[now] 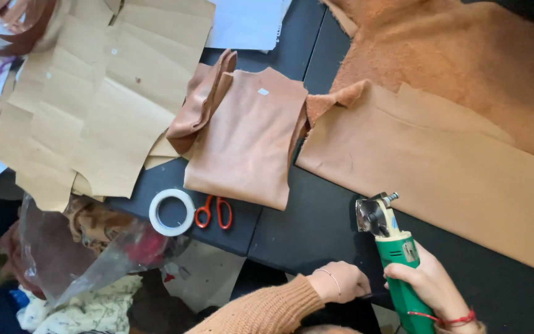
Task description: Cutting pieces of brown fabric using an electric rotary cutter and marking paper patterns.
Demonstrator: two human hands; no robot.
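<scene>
My right hand [431,286] grips the green handle of an electric rotary cutter [392,241], whose round metal blade points toward the edge of a large tan leather sheet [440,167] on the black table [316,226]. The blade sits just short of the leather's near edge. My left hand [340,281], in an orange knitted sleeve, rests closed at the table's front edge beside the cutter, on something dark; whether it grips anything I cannot tell. A folded piece of tan leather [248,136] lies to the left of the big sheet.
Brown paper pattern pieces [94,93] cover the table's left side. A white tape roll [172,212] and orange-handled scissors [214,212] lie near the front edge. A rough suede hide [458,55] fills the upper right. A clear plastic bag [81,253] and fabric scraps sit below the table.
</scene>
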